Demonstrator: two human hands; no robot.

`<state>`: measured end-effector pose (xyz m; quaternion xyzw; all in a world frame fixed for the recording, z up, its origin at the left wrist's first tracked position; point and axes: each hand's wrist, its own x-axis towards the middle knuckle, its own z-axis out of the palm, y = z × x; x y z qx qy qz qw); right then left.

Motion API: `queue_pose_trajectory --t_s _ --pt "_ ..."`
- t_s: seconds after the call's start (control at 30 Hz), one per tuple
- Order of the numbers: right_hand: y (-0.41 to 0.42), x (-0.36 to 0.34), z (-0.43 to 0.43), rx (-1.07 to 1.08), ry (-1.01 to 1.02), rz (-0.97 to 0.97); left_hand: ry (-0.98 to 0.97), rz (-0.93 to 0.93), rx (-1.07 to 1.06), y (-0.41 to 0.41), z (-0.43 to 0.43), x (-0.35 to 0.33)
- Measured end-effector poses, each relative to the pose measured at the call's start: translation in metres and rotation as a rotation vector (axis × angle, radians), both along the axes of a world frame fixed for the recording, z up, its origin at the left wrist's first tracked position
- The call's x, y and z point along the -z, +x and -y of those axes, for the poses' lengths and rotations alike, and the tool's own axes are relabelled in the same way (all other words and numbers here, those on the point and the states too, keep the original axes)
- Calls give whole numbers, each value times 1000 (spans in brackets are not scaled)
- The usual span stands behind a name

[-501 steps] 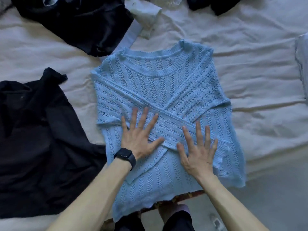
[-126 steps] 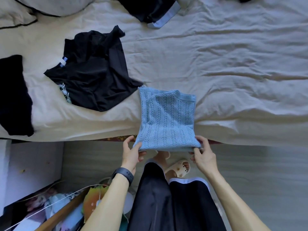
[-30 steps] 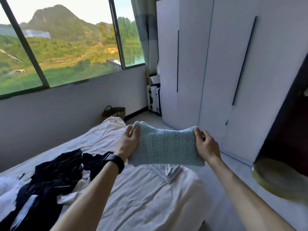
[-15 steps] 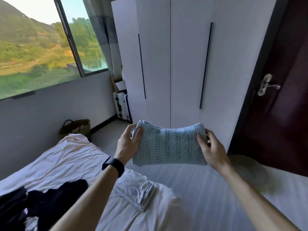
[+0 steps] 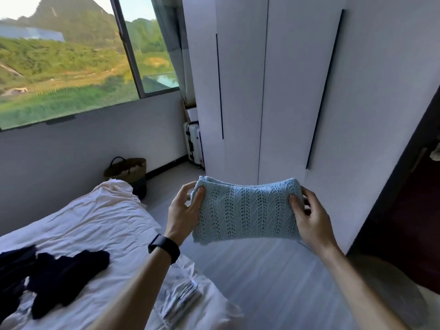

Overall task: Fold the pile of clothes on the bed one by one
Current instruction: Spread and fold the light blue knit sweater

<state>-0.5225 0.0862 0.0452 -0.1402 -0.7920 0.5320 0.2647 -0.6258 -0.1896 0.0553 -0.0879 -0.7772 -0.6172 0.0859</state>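
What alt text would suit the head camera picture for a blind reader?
A left hand and a right hand hold a folded light-blue sweater by its ends in the air near a white bed. Dark clothes lie on the bed; a white wardrobe and a window onto green hills stand behind.

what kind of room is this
Most likely a bedroom: a bed with a rumpled white sheet and dark clothes lying on it, a tall white wardrobe across the floor, and a suitcase standing in the corner by the window.
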Motion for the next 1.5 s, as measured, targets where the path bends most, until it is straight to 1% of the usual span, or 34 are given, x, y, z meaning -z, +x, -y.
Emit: queue_pose_trajectory --t_s 0.2,0.33,0.53,0.63,0.73,0.87,0.97,1.1,1.2,1.27,1.5 --pt "-78 19 -29 -108 -12 14 -7 16 -115 -51 -17 23" --pt "-151 35 -41 -199 -11 39 47 33 -207 -100 -23 51" --pt "-266 51 -44 -357 85 155 152 139 -365 -157 -24 101" --pt "-315 71 -37 -438 140 227 170 200 -511 -169 -26 130" --pt "-353 107 -24 -553 191 327 192 302 -661 -167 -22 172" --pt "-399 157 1 -764 256 463 203 449 -871 -157 -22 210" --pt "-425 186 22 -962 312 558 254 558 -1055 -144 -32 237" --pt "-452 205 54 -1199 397 621 350 620 -1286 -125 -54 260" --pt "-466 213 88 -1373 490 638 373 690 -1442 -111 -72 271" --pt "-471 219 115 -1479 571 638 434 725 -1544 -104 -82 279" --pt "-472 254 232 -1765 834 556 603 761 -1866 -108 -76 317"
